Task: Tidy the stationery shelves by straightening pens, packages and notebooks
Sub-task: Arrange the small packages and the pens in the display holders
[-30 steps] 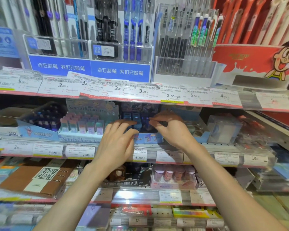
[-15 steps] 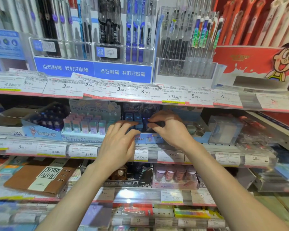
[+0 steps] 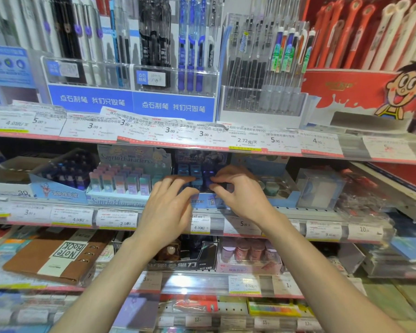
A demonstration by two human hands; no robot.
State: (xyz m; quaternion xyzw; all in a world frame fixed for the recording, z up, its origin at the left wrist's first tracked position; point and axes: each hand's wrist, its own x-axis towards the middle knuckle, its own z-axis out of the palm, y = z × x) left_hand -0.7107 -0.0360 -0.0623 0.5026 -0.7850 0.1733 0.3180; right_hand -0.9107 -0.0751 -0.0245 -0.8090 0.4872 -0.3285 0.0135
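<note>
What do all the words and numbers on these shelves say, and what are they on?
"NoTe BooK": brown leather ring-binder notebook, upside down.
"Sanrio characters": pastel eraser display box.
"点石制笔 我们只做笔": blue pen-rack sign.
"2.72元/支": white price tag, top shelf.
"10.00": white price tag, middle shelf.
The tags' fine print is too blurred to read.
</note>
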